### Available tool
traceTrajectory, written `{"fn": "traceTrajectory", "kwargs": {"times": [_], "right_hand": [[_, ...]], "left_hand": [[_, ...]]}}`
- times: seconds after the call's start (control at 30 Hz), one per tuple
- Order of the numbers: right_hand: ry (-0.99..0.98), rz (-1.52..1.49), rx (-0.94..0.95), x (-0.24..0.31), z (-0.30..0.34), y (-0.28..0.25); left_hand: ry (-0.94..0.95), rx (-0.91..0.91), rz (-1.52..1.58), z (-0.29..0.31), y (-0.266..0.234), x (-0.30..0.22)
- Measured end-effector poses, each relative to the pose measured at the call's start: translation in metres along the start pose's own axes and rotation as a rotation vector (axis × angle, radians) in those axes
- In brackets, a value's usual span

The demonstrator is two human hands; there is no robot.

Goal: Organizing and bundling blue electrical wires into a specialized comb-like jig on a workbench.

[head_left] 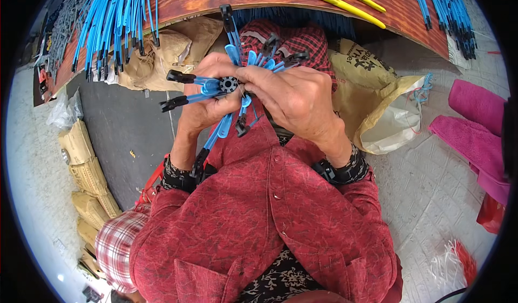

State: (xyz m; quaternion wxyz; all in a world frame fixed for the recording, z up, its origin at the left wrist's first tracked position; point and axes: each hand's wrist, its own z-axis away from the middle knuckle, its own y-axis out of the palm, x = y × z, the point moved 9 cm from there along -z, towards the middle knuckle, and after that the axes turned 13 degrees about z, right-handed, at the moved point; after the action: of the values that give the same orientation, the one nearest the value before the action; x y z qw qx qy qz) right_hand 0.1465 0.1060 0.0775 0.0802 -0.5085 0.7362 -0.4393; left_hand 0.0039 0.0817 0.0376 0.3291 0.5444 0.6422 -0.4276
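Blue ribs (pixel 223 126) around black hub (pixel 223 83), left hand (pixel 202 111) clasping it — right hand (pixel 298 99) pinched closed alongside

Hands: 2, left hand (pixel 202 111) at 10 o'clock, right hand (pixel 297 95) at 1. Blue-and-black assembly (pixel 223 126): 1, at 11, with 1 round black hub (pixel 229 84), about 7 black ends (pixel 181 77) visible. Yellow-handled cutters (pixel 353 2): 1, at 1. Blue rod bundles on tabletop: 2, one (pixel 116 22) at 10, one (pixel 445 11) at 2; rods too crowded to count. Magenta cloths (pixel 464 141): 2, at 3.
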Motion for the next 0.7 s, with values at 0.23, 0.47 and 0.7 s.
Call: {"fn": "traceTrajectory", "kwargs": {"times": [0.23,0.47,0.7], "right_hand": [[0.003,-0.052,0.002,-0.001,0.002,0.003],[0.03,-0.113,0.021,-0.011,0.004,0.002],[0.07,-0.257,0.058,-0.019,0.0,-0.002]], "left_hand": [[-0.039,0.032,-0.004,-0.001,0.0,0.003],[-0.046,0.046,0.015,-0.005,0.003,0.002],[-0.07,0.082,0.008,-0.006,0.008,0.003]]}}
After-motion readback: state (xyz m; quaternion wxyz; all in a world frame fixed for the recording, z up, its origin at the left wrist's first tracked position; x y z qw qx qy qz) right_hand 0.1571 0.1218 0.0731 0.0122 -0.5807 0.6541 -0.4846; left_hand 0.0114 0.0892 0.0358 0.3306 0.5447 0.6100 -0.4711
